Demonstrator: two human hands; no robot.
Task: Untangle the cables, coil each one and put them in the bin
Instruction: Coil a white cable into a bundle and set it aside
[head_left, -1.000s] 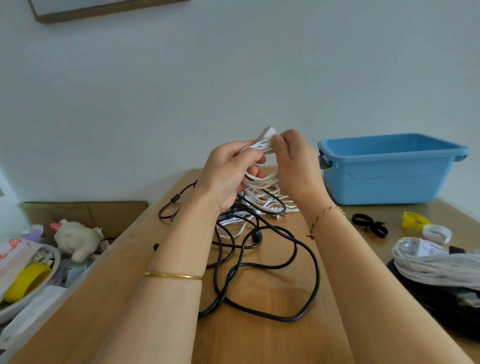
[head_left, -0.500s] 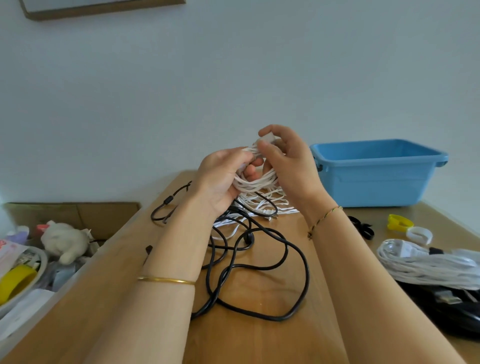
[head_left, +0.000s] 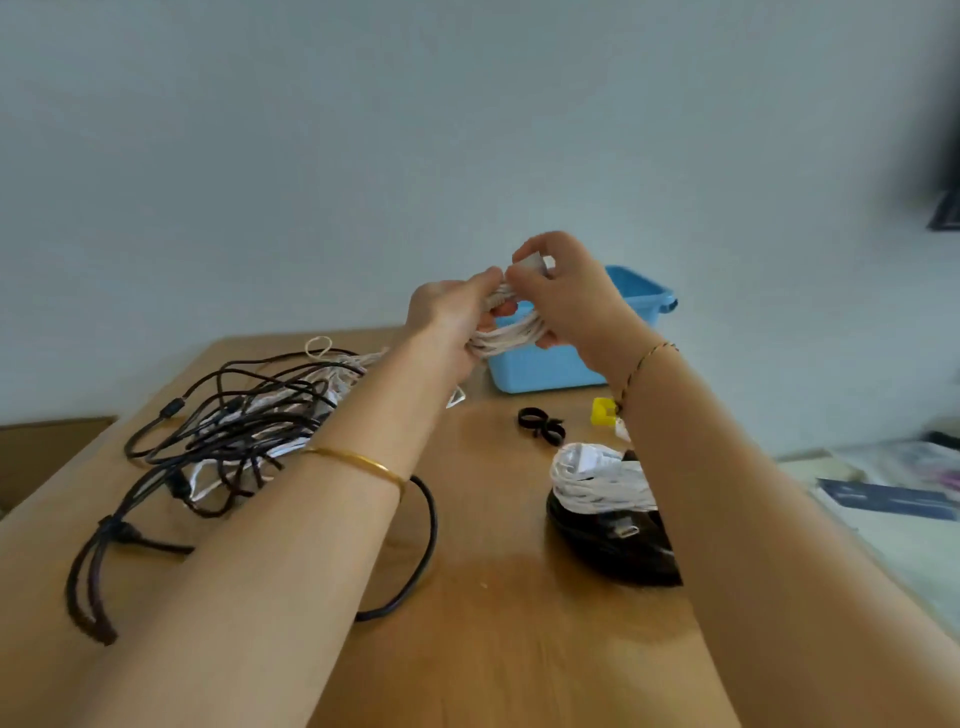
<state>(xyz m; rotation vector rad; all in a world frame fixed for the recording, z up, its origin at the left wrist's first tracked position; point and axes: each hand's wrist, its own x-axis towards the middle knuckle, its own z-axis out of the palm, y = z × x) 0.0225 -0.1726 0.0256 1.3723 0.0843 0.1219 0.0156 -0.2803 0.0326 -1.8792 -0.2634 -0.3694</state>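
A coiled white cable (head_left: 506, 338) is held up in the air in front of the blue bin (head_left: 540, 371). My left hand (head_left: 452, 317) grips the coil from the left. My right hand (head_left: 563, 291) grips it from the right and pinches its white plug end at the top. A tangle of black and white cables (head_left: 249, 426) lies on the wooden table (head_left: 498, 623) to the left, under my left forearm. A coiled white cable (head_left: 597, 478) rests on a coiled black cable (head_left: 613, 545) at the right, partly behind my right arm.
Black cable ties (head_left: 540, 423) and a yellow tie (head_left: 602, 410) lie in front of the bin. A rubber band (head_left: 318, 345) lies near the table's far edge. A cardboard box (head_left: 47, 452) stands left of the table. Papers and a dark booklet (head_left: 883, 501) lie at the right.
The view has swung to the right, so the tangle now sits at the left. Both hands have carried the white coil over towards the blue bin, away from the tangle.
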